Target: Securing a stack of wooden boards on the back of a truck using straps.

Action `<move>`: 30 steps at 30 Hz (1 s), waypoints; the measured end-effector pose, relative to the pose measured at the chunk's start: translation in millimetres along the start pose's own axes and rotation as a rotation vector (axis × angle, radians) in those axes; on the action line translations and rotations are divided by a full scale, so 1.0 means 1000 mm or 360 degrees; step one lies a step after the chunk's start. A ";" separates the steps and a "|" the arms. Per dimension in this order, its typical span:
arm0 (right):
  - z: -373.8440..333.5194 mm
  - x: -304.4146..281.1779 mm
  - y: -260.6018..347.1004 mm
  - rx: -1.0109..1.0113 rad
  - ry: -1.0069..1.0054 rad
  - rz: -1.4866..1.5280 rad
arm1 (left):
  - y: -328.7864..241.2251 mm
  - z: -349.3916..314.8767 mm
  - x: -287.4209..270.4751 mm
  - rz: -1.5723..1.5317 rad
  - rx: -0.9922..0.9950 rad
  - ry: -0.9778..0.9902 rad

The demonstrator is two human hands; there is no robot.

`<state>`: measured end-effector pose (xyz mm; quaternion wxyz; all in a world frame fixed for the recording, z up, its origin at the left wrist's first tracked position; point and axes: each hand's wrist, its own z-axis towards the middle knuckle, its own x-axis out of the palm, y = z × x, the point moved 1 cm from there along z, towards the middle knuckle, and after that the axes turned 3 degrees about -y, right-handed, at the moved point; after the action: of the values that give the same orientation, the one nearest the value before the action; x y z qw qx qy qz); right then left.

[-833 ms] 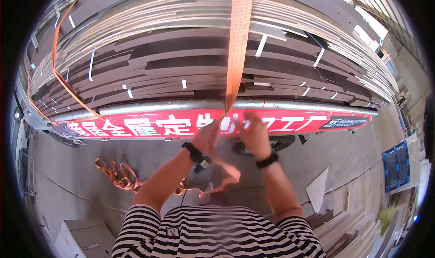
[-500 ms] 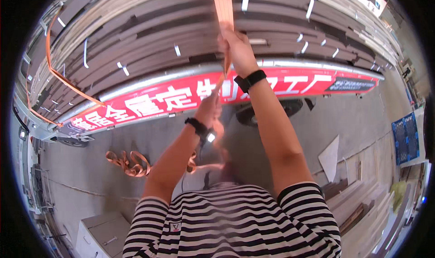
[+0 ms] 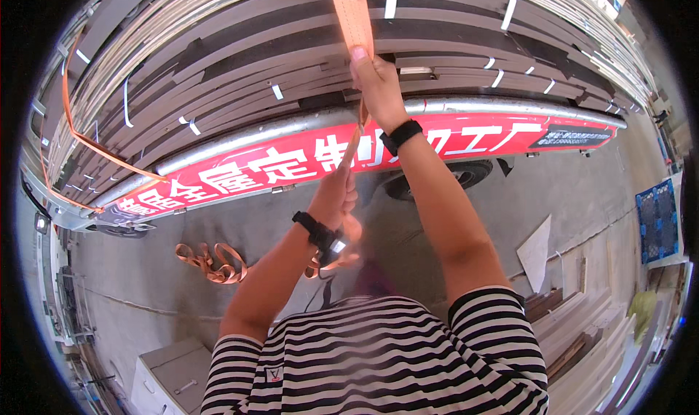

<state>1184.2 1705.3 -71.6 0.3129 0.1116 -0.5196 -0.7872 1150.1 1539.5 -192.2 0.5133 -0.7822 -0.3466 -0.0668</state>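
Head view: the orange strap (image 3: 348, 11) is hanging down over the side of the stacked boards (image 3: 240, 76), straight out ahead of the person. Its long axis is running near upright, leaning a bit left toward the bottom. The right hand (image 3: 379, 80) is sitting higher and is nearer the wide, flat stretch — closing around the strap, thumb pressing along its face. The left hand (image 3: 336, 196) is sitting lower and closer to the body, fingers curling into a fist around the same strap.

Between the hands the strap is narrowing, looking folded or twisted, and passing in front of the metal rail (image 3: 291, 121) and red banner (image 3: 255, 169); cannot tell if it is touching the rail. Below the left fist, orange webbing is showing blurred. A loose strap pile (image 3: 227, 269) is lying on the floor, off to the left — the left forearm is hiding any link.
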 end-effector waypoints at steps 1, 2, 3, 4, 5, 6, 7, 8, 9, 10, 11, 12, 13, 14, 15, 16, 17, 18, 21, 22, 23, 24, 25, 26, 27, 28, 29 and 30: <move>0.000 -0.001 0.001 0.0020 -0.0006 0.0044 | 0.000 0.002 0.003 -0.0016 0.0028 0.0011; 0.000 -0.001 0.003 0.0076 0.0018 0.0077 | 0.001 0.006 0.004 -0.0002 0.0027 0.0011; 0.001 -0.001 0.006 0.0101 0.0004 0.0086 | 0.000 0.012 0.006 0.0022 0.0059 -0.0034; -0.004 0.004 0.010 0.0151 0.0002 0.0104 | 0.003 0.016 0.003 0.0033 0.0081 -0.0102; -0.013 0.009 0.016 0.0161 -0.0081 -0.0031 | 0.002 0.018 0.000 -0.0019 0.0138 -0.0023; -0.018 0.015 0.019 0.0158 -0.0169 -0.0079 | 0.001 0.021 -0.003 -0.0073 0.0195 0.0054; -0.016 0.015 0.018 0.0154 -0.0225 -0.0077 | -0.009 0.027 0.005 -0.0047 0.0207 0.0028; -0.016 0.014 0.016 0.0150 -0.0279 -0.0074 | -0.008 0.026 0.008 -0.0102 0.0192 0.0004; -0.022 0.012 0.012 0.0113 -0.0298 -0.0231 | -0.001 0.025 0.006 -0.0068 0.0174 -0.0011; -0.015 0.010 0.004 0.0083 -0.0343 -0.0336 | 0.001 0.028 0.005 -0.0033 0.0165 -0.0012; -0.016 0.010 0.006 0.0068 -0.0308 -0.0294 | 0.003 0.022 0.001 -0.0108 0.0102 -0.0033; -0.017 0.010 0.008 0.0053 -0.0271 -0.0250 | -0.001 0.019 -0.004 -0.0057 0.0106 0.0000; -0.013 0.003 0.011 0.0069 -0.0221 -0.0298 | -0.004 0.010 0.001 -0.0243 -0.0001 0.0026; -0.012 -0.004 0.004 0.0068 -0.0220 -0.0300 | -0.008 0.001 0.005 -0.0426 -0.0100 0.0050; -0.014 -0.010 -0.009 -0.0174 -0.0276 -0.0513 | -0.002 0.000 0.003 -0.0428 -0.0097 0.0051; -0.016 -0.010 -0.025 -0.0430 -0.0330 -0.0709 | 0.003 -0.001 -0.003 -0.0147 0.0005 -0.0081; -0.030 -0.010 -0.047 -0.0574 -0.0627 -0.0778 | 0.003 -0.001 -0.009 0.0134 0.0115 -0.0220; -0.054 -0.014 -0.077 -0.0714 -0.0938 -0.0852 | 0.002 -0.002 -0.008 0.0139 0.0134 -0.0219; -0.114 -0.030 -0.167 0.0754 -0.0415 0.0172 | 0.010 0.003 0.017 0.0258 0.0042 -0.0274; -0.120 0.006 -0.128 0.1144 -0.0057 0.1125 | 0.000 -0.010 0.001 0.0223 0.0082 -0.0312; -0.110 0.015 -0.100 0.1335 0.0069 0.1552 | -0.002 -0.012 -0.002 0.0221 0.0176 -0.0317; -0.101 0.012 -0.092 0.1504 -0.0220 0.1921 | -0.001 -0.006 0.004 0.0213 0.0267 -0.0271; -0.098 0.003 -0.104 0.1402 -0.0218 0.1876 | 0.002 0.000 0.012 0.0471 0.0319 -0.0405; -0.102 0.004 -0.106 0.1326 -0.0205 0.1840 | 0.006 -0.002 0.018 0.0481 0.0309 -0.0406; -0.105 0.003 -0.109 0.1427 -0.0415 0.1720 | 0.011 -0.004 0.023 0.0488 0.0316 -0.0387; -0.106 0.004 -0.108 0.1419 -0.0416 0.1733 | 0.009 -0.007 0.027 0.0499 0.0336 -0.0369; -0.107 0.003 -0.108 0.1387 -0.0408 0.1648 | 0.011 -0.004 0.025 0.0533 0.0392 -0.0381; -0.106 0.002 -0.109 0.1353 -0.0404 0.1563 | 0.014 -0.001 0.021 0.0546 0.0391 -0.0377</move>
<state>1195.1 1653.6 -214.1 0.5005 -0.1181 -0.8084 -0.2864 1174.2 1545.2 -192.7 0.5643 -0.7637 -0.2719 0.1563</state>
